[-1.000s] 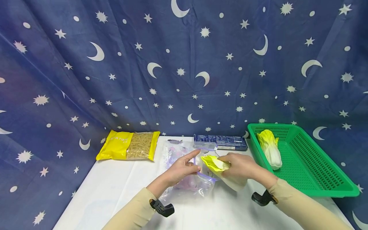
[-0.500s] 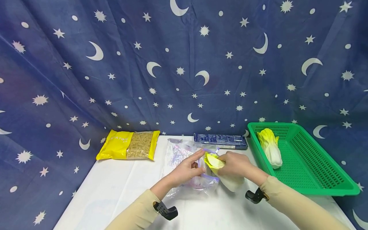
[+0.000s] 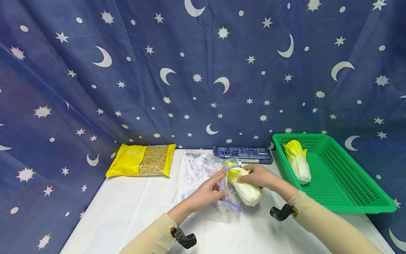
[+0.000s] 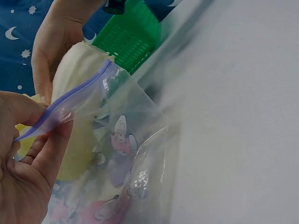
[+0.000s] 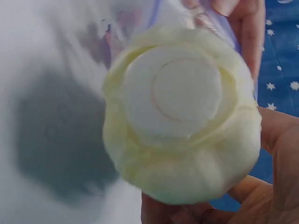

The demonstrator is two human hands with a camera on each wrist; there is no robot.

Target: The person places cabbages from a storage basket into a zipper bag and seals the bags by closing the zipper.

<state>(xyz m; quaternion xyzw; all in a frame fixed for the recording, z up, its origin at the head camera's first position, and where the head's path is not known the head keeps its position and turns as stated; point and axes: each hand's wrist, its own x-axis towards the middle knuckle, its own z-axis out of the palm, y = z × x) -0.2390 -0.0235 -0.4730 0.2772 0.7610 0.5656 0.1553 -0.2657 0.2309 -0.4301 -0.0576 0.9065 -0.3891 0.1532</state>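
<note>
My right hand (image 3: 262, 176) grips a small napa cabbage (image 3: 248, 192) round its side, leafy yellow end toward the bag and white base toward me. The cut base fills the right wrist view, with the right hand's fingers curled beneath and beside it. My left hand (image 3: 203, 194) holds the mouth of a clear zip bag (image 3: 198, 173) with a purple zip strip (image 4: 77, 95). In the left wrist view the thumb lies at the strip and the fingers are on its other side. The leafy tip is at the mouth, partly behind the plastic. Pink cartoon figures mark the bag.
A green basket (image 3: 377, 183) stands at the right with a second napa cabbage (image 3: 298, 162) in it. A flat dark blue package (image 3: 245, 154) lies behind the bag. At the back left lies a yellow pasta bag (image 3: 142, 160). A starry blue curtain (image 3: 196, 88) hangs behind the white table.
The cabbage's base has swung down and left, so more of its white side shows, and its leafy tip is now at the bag's mouth. The left hand has shifted slightly right with the bag.
</note>
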